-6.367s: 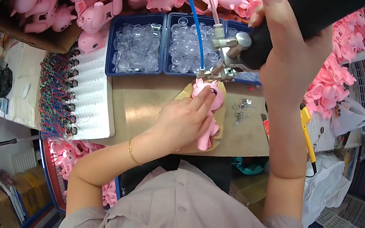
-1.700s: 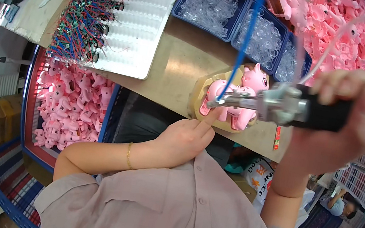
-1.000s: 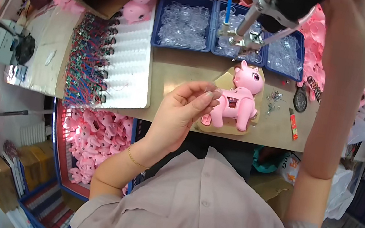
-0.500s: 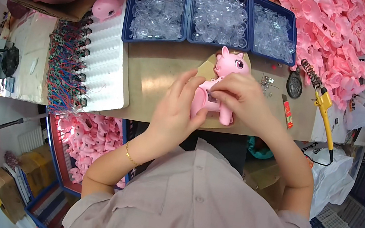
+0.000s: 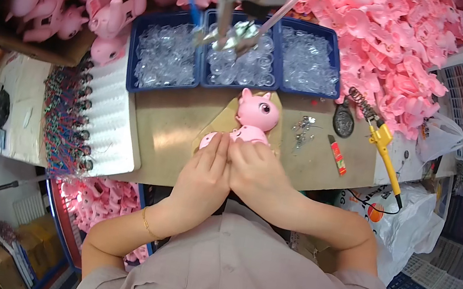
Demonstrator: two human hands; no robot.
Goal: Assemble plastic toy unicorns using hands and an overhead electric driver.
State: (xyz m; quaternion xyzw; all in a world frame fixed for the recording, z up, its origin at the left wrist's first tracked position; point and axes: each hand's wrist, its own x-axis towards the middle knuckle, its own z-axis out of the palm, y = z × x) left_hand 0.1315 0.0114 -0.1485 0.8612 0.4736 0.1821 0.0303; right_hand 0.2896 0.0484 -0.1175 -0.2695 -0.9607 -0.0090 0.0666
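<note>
A pink toy pony [image 5: 258, 112] with a large painted eye lies on a yellowish pad [image 5: 221, 117] at the middle of the workbench, its head pointing away from me. My left hand [image 5: 202, 173] grips the left side of its body, fingers held together. Against it, from the right, my right hand [image 5: 257, 173] closes over the body with bent fingers. Both hands nearly meet and hide most of the body and legs. Whether a small part is under my fingers cannot be seen.
Blue bins [image 5: 167, 51] of clear plastic parts stand behind the pony. A white foam tray [image 5: 107, 117] with wired components is left. Right lie small metal parts [image 5: 303, 131], a red cutter [image 5: 337, 155] and a yellow soldering iron [image 5: 386, 155]. Pink parts [image 5: 377, 40] heap behind; a machine head [image 5: 249, 0] hangs above.
My right hand has gone from pinching at the pony's open body to pressing over it beside my left. Both hands now cover the body. The view has shifted, bringing the overhead machine into sight.
</note>
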